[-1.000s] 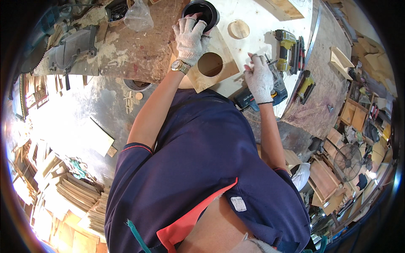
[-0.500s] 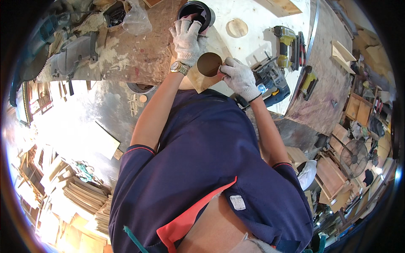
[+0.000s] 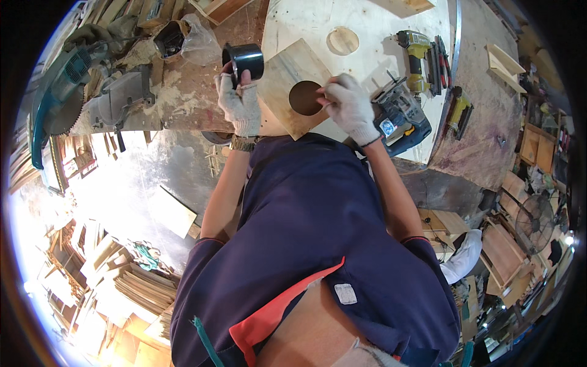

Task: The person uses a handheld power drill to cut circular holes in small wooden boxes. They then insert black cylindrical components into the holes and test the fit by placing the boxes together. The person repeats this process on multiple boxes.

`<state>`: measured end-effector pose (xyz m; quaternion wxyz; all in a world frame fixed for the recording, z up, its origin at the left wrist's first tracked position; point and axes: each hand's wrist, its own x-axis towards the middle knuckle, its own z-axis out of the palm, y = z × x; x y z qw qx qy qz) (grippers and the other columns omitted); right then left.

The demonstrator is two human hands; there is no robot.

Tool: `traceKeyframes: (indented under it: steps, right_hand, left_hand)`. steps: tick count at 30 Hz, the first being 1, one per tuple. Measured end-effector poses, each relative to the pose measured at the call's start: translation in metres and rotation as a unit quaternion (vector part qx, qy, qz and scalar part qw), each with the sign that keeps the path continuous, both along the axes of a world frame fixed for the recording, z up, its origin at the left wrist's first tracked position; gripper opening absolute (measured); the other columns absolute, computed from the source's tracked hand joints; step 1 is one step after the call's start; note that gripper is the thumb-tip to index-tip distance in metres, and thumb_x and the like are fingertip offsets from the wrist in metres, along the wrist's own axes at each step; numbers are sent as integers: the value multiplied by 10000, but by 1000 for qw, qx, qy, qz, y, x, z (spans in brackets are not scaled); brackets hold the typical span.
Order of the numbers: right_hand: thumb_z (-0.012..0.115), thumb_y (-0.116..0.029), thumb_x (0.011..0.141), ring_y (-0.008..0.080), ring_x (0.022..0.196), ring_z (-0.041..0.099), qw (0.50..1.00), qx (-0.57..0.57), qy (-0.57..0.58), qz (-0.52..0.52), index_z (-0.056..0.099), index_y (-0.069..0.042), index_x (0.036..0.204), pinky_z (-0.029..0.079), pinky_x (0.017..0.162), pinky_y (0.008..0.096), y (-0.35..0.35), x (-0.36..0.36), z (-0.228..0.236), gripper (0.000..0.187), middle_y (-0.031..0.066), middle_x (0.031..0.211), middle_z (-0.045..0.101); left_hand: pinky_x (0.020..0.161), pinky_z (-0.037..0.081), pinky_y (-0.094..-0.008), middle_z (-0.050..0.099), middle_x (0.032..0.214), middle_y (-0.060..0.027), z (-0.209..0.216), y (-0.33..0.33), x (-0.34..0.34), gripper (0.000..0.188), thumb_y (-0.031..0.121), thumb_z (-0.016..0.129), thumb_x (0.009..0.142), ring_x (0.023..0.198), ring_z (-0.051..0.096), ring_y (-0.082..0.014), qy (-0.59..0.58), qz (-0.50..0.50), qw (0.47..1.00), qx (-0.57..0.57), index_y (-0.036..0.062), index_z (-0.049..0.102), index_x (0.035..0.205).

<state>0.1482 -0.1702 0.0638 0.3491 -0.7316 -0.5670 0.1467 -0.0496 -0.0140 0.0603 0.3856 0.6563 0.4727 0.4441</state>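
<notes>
Overhead, left hand (image 3: pixel 240 103) fingers clamp the black pipe piece (image 3: pixel 244 59); right hand (image 3: pixel 348 108) fingers pinch the holed wooden board (image 3: pixel 293 85).

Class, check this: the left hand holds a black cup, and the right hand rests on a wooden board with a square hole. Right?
Not quite. The head view shows the hole in the wooden board is round, not square. The left hand does hold the black cup, and the right hand rests on the board.
</notes>
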Motion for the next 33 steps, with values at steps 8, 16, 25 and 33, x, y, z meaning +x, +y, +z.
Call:
traceKeyframes:
  steps: [8,16,25,33]
  right_hand:
    - [765,-144,802,294,1091,614,973,-43,-89,208,699,-121,979,549,885,409,62,-15,1,190,81,1099,607]
    - [773,-227,820,271,1124,596,930,-52,-167,324,725,-172,1044,479,972,424,87,6,-10,235,63,1115,591]
    - [739,-201,835,314,1148,574,913,-59,-157,371,702,-139,1074,469,983,447,96,6,-6,250,88,1173,565]
    - [690,-110,849,333,1022,618,930,-129,-76,335,677,-68,1066,528,877,429,114,7,1,221,123,1091,577]
  left_hand:
    - [773,479,-276,605,1032,-77,3,-5,-19,361,248,686,1014,868,583,-140,-11,42,999,-3,-43,639,1221]
    - [801,490,-254,643,1027,-30,1,-15,-32,309,216,675,1028,909,561,-84,-30,80,996,-31,-21,643,1225]
    - [760,484,-262,631,1013,-34,8,-18,-41,335,250,674,1027,869,572,-108,-26,93,993,-65,-19,639,1225]
    - [787,495,-258,637,1053,-58,4,-17,-46,357,264,668,1029,896,594,-117,-36,89,994,-51,-24,630,1236]
